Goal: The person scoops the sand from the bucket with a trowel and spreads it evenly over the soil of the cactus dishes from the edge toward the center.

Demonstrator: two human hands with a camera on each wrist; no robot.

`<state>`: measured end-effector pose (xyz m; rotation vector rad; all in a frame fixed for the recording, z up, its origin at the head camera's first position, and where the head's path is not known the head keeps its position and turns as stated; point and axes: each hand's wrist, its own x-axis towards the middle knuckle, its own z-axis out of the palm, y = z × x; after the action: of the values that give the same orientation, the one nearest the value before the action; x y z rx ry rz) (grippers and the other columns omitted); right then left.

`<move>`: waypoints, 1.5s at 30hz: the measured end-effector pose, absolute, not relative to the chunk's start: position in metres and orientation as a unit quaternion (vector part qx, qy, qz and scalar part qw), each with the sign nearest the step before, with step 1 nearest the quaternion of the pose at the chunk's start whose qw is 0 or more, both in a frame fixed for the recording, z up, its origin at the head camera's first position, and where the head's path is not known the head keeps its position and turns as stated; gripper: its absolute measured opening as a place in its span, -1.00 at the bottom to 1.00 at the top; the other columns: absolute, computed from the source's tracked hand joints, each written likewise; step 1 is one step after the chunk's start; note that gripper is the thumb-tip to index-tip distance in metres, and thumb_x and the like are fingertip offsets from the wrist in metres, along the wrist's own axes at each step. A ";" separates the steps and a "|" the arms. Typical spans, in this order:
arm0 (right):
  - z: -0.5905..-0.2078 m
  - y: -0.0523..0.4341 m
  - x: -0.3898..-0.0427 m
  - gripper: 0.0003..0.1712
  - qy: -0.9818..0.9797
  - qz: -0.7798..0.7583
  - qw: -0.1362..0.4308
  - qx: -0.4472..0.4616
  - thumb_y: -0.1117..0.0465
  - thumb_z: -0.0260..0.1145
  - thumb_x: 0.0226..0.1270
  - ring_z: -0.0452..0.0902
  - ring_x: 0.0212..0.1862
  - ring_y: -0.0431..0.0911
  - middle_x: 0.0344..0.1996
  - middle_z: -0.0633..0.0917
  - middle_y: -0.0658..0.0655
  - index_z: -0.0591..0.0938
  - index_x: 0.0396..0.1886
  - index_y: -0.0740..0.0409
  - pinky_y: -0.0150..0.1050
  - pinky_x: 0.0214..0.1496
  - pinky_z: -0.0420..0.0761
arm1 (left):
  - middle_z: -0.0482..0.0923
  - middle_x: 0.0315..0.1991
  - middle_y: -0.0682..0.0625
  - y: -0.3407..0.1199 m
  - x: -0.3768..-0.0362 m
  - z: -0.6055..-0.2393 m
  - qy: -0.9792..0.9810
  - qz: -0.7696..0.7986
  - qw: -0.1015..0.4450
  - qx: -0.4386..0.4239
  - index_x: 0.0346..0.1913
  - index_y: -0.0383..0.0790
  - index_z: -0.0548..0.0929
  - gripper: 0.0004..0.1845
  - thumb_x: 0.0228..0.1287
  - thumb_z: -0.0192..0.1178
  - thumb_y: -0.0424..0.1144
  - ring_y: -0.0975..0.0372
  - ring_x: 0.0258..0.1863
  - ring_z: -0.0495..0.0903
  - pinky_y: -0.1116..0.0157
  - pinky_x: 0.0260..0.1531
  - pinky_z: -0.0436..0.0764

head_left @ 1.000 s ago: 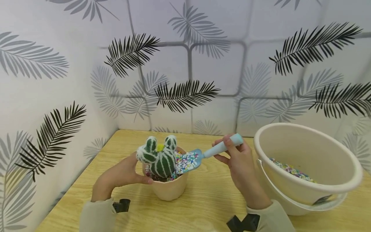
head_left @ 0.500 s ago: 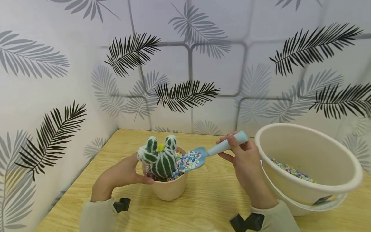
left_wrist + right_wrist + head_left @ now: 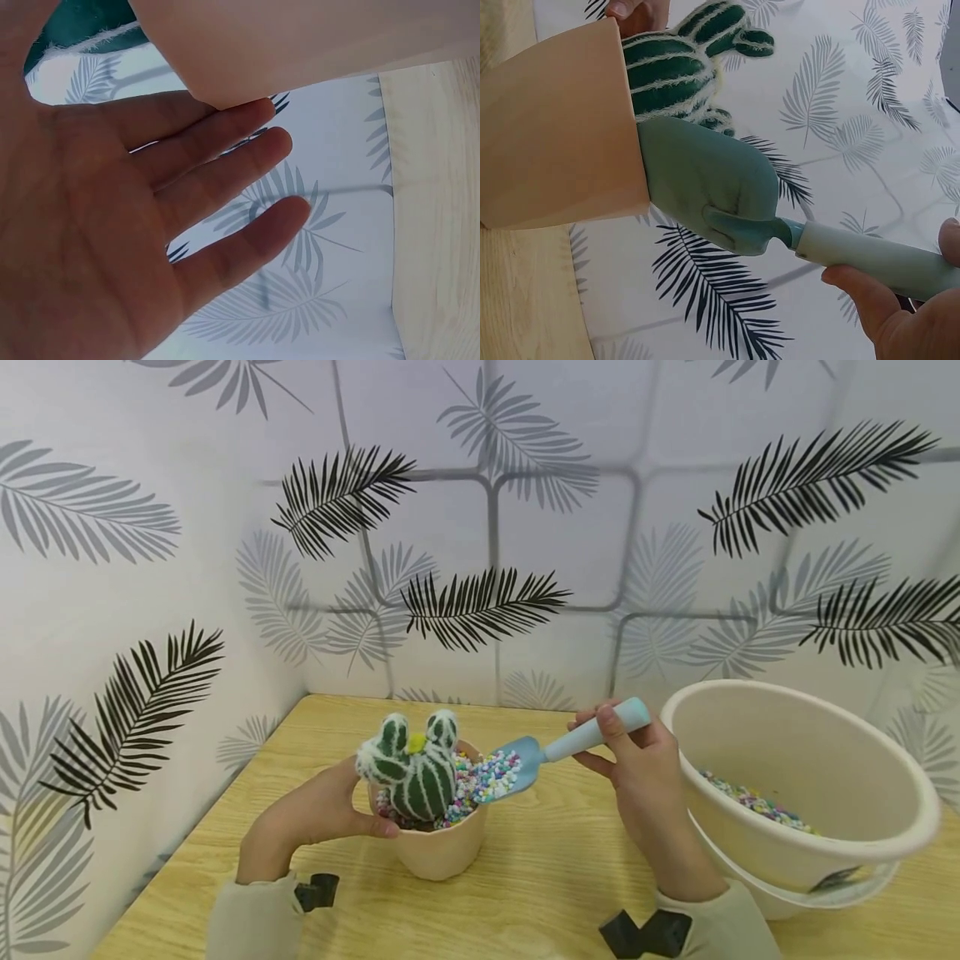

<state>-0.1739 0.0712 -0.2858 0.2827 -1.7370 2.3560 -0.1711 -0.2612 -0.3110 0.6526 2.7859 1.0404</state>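
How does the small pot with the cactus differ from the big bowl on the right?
The pot is small and narrow, while the bowl is far wider. The pot is heaped to its rim with coloured pebbles around a cactus; the bowl holds only a shallow layer at its bottom. The left hand touches the pot; no hand holds the bowl. Both are pale cream and stand on the wooden table.

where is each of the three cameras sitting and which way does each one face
Head: worn on the head, looking forward and down at the table; shows both forearms, the left hand at the pot, and the right hand holding the trowel.
Left wrist: at the left wrist, looking along the open palm toward the pot's wall; fingers straight.
Right wrist: at the right wrist, looking along the trowel to the pot and cactus; fingertips show.
Shared: head and right wrist both show trowel, pot and cactus.
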 end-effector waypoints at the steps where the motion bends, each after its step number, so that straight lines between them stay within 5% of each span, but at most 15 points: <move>1: -0.286 0.071 -0.174 -0.89 -0.587 0.797 0.100 0.096 0.12 0.16 0.41 0.66 -0.11 -0.17 -0.36 0.66 -0.08 0.52 -0.32 0.00 -0.23 -0.12 0.69 | 0.20 0.40 -0.26 -0.261 -0.171 -0.311 0.913 0.341 0.047 0.218 0.44 -0.31 0.13 0.06 -0.06 0.48 -0.01 -0.15 0.37 0.23 -0.15 0.27 0.27; 11: -0.291 0.065 -0.173 -0.87 -0.609 0.782 0.082 0.102 0.11 0.13 0.44 0.64 -0.09 -0.18 -0.33 0.66 -0.10 0.47 -0.26 0.06 -0.23 -0.07 0.67 | 0.10 0.44 -0.28 -0.260 -0.172 -0.314 0.901 0.363 0.064 0.229 0.46 -0.32 0.06 0.07 -0.02 0.46 -0.04 -0.17 0.40 0.13 -0.18 0.30 0.20; 24: -0.288 0.070 -0.174 -0.91 -0.606 0.782 0.089 0.116 0.15 0.11 0.45 0.64 -0.07 -0.20 -0.30 0.65 -0.10 0.50 -0.21 0.04 -0.26 -0.08 0.67 | 0.44 0.24 -0.14 -0.261 -0.167 -0.306 0.911 0.351 0.054 0.209 0.30 -0.21 0.38 -0.14 -0.09 0.50 -0.03 -0.07 0.27 0.38 -0.12 0.23 0.35; 33: -0.293 0.064 -0.175 -0.74 -0.637 0.757 0.074 0.127 0.11 0.08 0.47 0.61 -0.01 -0.18 -0.25 0.63 -0.10 0.40 -0.10 0.24 -0.24 -0.01 0.65 | 0.33 0.33 -0.21 -0.264 -0.171 -0.313 0.906 0.364 0.070 0.203 0.39 -0.26 0.25 -0.03 -0.07 0.49 -0.02 -0.12 0.32 0.30 -0.14 0.26 0.30; 40: -0.288 0.066 -0.173 -0.86 -0.619 0.766 0.130 0.114 0.16 0.13 0.44 0.66 -0.09 -0.17 -0.32 0.65 -0.07 0.49 -0.22 0.15 -0.24 -0.10 0.68 | 0.36 0.31 -0.20 -0.264 -0.170 -0.310 0.910 0.356 0.071 0.199 0.39 -0.25 0.27 -0.04 -0.07 0.48 0.00 -0.11 0.31 0.32 -0.14 0.25 0.31; 45: -0.288 0.066 -0.172 -0.80 -0.633 0.757 0.111 0.117 0.14 0.11 0.45 0.64 -0.06 -0.19 -0.29 0.64 -0.08 0.44 -0.15 0.21 -0.25 -0.05 0.66 | 0.40 0.28 -0.19 -0.262 -0.169 -0.307 0.914 0.347 0.069 0.196 0.38 -0.26 0.28 -0.05 -0.07 0.49 0.00 -0.09 0.29 0.35 -0.11 0.23 0.35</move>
<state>-0.1724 0.0656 -0.2882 0.3435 -1.8598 2.2243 -0.1686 -0.2619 -0.3070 0.5907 2.7536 1.0460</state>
